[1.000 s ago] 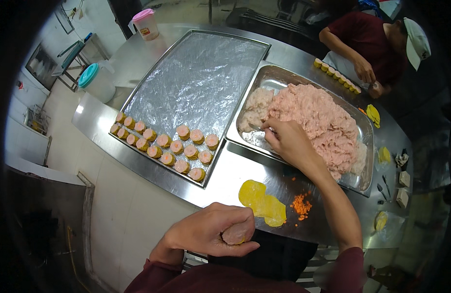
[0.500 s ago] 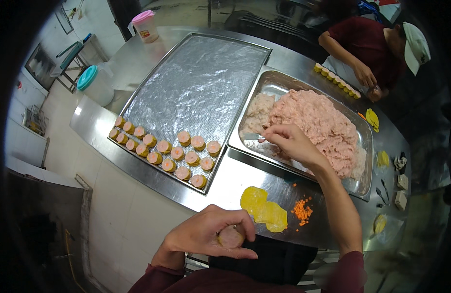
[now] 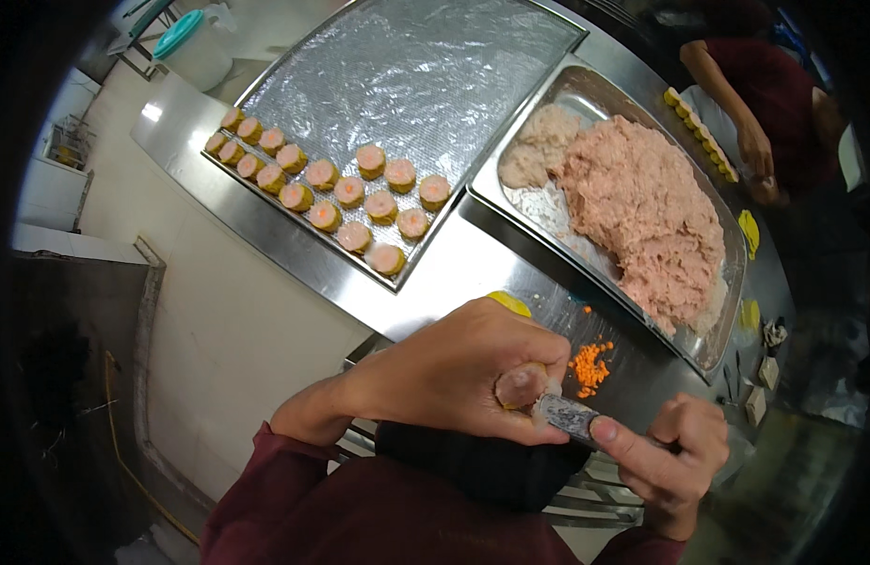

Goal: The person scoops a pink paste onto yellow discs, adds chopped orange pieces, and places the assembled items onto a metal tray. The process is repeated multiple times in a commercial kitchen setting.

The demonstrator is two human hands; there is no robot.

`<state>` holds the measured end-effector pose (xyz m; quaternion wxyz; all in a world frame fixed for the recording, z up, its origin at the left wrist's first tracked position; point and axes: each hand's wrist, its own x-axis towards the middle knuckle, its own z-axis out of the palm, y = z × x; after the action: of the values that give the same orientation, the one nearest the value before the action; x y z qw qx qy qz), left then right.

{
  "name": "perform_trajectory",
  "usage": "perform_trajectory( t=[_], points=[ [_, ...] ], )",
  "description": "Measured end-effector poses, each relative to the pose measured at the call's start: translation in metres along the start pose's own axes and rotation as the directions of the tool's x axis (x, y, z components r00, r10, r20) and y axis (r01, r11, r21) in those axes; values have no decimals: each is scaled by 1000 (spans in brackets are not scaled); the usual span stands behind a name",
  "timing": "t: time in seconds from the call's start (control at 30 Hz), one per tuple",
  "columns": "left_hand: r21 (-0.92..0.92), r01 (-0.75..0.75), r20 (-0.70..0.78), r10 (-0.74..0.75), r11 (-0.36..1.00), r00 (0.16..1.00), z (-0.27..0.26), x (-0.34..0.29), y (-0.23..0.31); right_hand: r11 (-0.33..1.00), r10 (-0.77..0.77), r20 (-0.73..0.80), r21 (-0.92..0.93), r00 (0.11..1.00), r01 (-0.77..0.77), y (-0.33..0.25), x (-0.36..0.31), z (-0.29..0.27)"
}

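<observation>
My left hand is curled around a siu mai dumpling, whose pink meat top shows inside the ring of thumb and forefinger. In my right hand is a small flat metal spatula, smeared with pale paste. Its tip touches the edge of the dumpling beside my left fingers. Past my left hand, part of a yellow wrapper shows; the rest is hidden. Chopped carrot lies in a small heap on the table near the spatula.
A deep steel pan of pink minced meat stands ahead to the right. Left of it, a film-lined tray bears rows of finished dumplings. A co-worker's hand is beside another dumpling row. A lidded tub stands far left.
My right hand has come back from the pan with the spatula and met the dumpling. My left hand has moved right, now covering most of the wrappers. The view has shifted.
</observation>
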<state>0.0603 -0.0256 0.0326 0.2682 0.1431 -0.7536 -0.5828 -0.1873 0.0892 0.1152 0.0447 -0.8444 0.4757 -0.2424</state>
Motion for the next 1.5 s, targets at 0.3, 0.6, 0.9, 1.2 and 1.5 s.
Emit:
perform_trajectory(
  t=[0.3,0.6,0.9,1.2,1.5],
  points=[
    [-80,45,81,-38,996,996,24,14,15,984,73,32,-164,997,-67,-14,-25,-14],
    [-155,23,135,-2,988,991,34,19,19,998,-8,-94,-58,996,3,-11,-34,-9],
    [-168,75,53,-67,983,996,28,10,24,997,62,-39,-53,997,-64,-8,-40,-16],
    [-103,-12,151,27,995,988,35,21,19,996,78,-14,-36,997,-79,-13,-40,-8],
    [-203,234,211,-191,951,959,28,13,26,995,96,-63,-29,993,-98,-11,-47,-14]
  ],
)
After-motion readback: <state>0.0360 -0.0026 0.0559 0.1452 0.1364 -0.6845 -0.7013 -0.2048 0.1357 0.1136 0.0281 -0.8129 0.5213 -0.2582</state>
